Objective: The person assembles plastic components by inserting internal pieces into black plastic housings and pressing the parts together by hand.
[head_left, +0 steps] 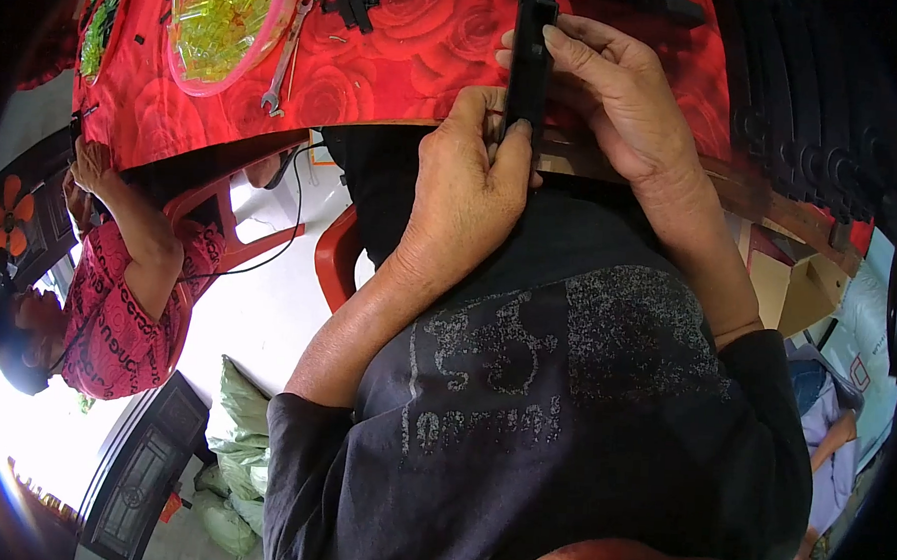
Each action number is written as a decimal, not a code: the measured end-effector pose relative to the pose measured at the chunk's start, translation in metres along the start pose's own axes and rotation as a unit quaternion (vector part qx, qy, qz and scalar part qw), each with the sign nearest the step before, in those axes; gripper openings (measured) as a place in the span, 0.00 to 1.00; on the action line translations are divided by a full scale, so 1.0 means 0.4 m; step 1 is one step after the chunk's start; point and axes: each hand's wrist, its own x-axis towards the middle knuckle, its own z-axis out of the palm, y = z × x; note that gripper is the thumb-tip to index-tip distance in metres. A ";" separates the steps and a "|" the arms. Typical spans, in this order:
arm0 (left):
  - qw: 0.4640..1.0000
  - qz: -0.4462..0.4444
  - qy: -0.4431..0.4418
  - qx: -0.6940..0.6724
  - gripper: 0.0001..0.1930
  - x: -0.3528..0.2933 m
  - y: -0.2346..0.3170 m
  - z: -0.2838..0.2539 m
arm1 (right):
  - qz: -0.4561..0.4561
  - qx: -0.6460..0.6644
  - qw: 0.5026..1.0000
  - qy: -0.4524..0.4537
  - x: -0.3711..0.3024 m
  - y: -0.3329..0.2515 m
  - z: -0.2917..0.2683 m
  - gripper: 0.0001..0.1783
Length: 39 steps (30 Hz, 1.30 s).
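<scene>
Just past 12 o'clock, a long black part [527, 78] crosses the near edge of the desk [387, 82]; fingers of the left hand [473, 171] pinch it low, those of the right hand [621, 102] farther up, probably for steadiness; a pink basket [285, 5] between 10 and 11 corrals yellowish pieces [220, 20]

Head-height fisheye, close, steeply downward

The person's two hands [473, 176], one held black part [529, 68], two basins [204, 91] of small pieces — one wrench [285, 58], one cardboard box [800, 290]
</scene>
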 end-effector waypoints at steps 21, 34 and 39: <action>0.992 0.043 0.002 0.114 0.12 0.011 -0.018 0.003 | 0.018 0.058 0.998 0.017 0.000 -0.015 0.030 0.13; 0.996 0.010 -0.002 0.089 0.11 0.008 0.003 0.003 | 0.019 0.026 0.999 0.011 0.002 -0.010 0.019 0.16; 0.997 0.012 -0.001 0.075 0.11 0.010 0.002 0.007 | 0.021 0.002 1.000 -0.003 0.004 -0.008 0.013 0.19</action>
